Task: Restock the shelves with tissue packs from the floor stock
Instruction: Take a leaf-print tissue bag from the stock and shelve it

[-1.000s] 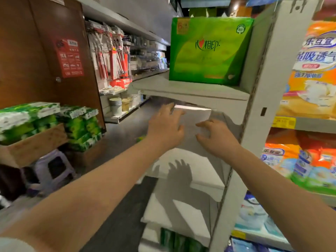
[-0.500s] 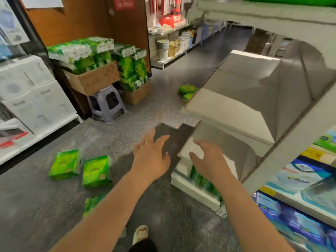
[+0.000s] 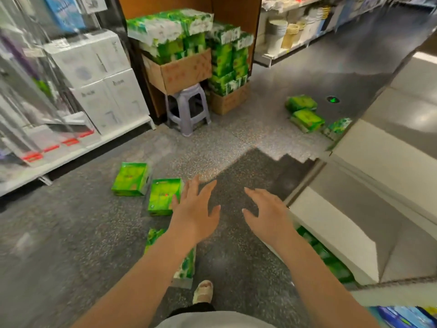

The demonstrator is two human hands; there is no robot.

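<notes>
Cardboard box (image 3: 186, 72) on stool (image 3: 188, 110) heaped with green tissue packs (image 3: 169, 27).

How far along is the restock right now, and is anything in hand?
Done: some green packs sit on the bottom shelf. In hand: nothing; the left hand and right hand are open above the floor. Left: loose tissue packs nearby and farther off; the upper shelves look bare.

Looked down on a speckled floor (image 3: 236, 143). Held left hand (image 3: 196, 214) and right hand (image 3: 267, 216) out, fingers spread, gripping nothing. Showed green tissue packs (image 3: 131, 178) scattered below, white shelves (image 3: 369, 166) at right, a stool (image 3: 186, 110) beyond.
</notes>
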